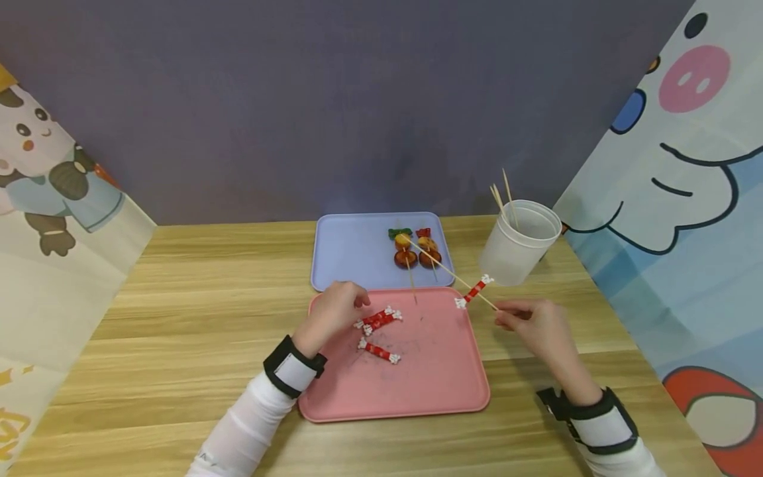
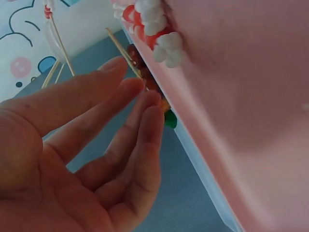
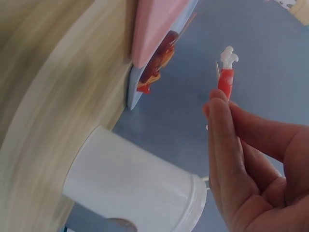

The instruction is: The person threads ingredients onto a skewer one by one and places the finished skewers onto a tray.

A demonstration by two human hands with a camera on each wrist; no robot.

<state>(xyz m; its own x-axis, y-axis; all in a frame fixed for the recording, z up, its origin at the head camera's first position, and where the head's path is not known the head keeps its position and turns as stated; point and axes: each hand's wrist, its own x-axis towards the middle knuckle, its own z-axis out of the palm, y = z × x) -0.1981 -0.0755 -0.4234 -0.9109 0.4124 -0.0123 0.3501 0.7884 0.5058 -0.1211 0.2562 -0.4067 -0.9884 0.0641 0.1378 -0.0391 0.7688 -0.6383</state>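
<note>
My right hand (image 1: 539, 328) pinches the end of a bamboo skewer (image 1: 444, 266) between thumb and fingertips, to the right of the pink tray (image 1: 429, 391). A red piece with knobby white ends (image 1: 477, 290) is threaded on the skewer, not far from the fingers; it also shows above them in the right wrist view. My left hand (image 1: 338, 308) hovers over the tray's upper left, fingers loosely bent with nothing between them. Beside its fingertips, two like red pieces (image 1: 379, 320) lie against each other, and another red piece (image 1: 379, 351) lies nearer me.
Behind the pink tray sits a blue tray (image 1: 352, 255) with two loaded skewers (image 1: 406, 257) of brown, yellow, green and red toy food; one stick reaches over the pink tray. A white cup (image 1: 512, 252) with several bare skewers (image 1: 507, 192) stands at the right.
</note>
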